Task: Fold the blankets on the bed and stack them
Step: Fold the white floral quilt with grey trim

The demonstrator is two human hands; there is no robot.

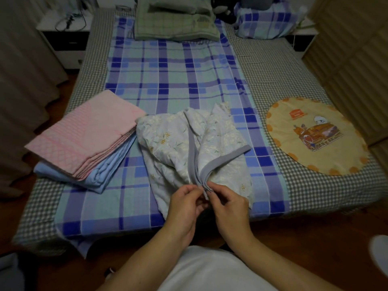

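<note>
A pale floral blanket (180, 143) with grey-blue trim lies bunched at the near middle of the bed. My left hand (184, 204) and my right hand (228, 206) both pinch its gathered grey trim corners at the near edge, side by side. To the left, a folded pink blanket (88, 131) rests on top of a folded light blue blanket (100, 175) as a stack. Beneath everything, a blue plaid sheet (172, 80) is spread flat along the bed.
A round yellow cushion (315, 135) lies at the right of the checked mattress (273, 66). Green bedding (176, 19) and a blue plaid pillow (266, 19) sit at the head. A white nightstand (65, 32) stands far left. Wooden floor (294, 238) surrounds the bed.
</note>
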